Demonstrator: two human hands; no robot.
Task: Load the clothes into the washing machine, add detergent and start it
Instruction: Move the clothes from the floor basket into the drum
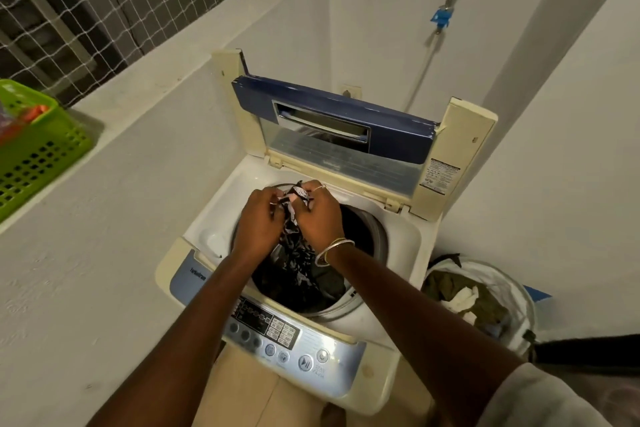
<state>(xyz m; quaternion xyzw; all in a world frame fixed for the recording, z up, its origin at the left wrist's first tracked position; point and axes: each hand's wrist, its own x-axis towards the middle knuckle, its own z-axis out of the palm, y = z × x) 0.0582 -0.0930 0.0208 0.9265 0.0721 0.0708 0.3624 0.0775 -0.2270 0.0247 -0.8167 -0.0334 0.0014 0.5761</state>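
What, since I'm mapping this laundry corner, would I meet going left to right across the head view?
Green basket → left hand → right hand → white laundry bag. Both hands grip the patterned garment over the washing machine.

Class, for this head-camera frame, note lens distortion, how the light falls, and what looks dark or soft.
Head view: the wide-angle lens tilts the wall edges outward; light is soft and even, without hard shadows; the drum interior goes near black; the patterned garment looks slightly soft; a reflection sits in the lid window.
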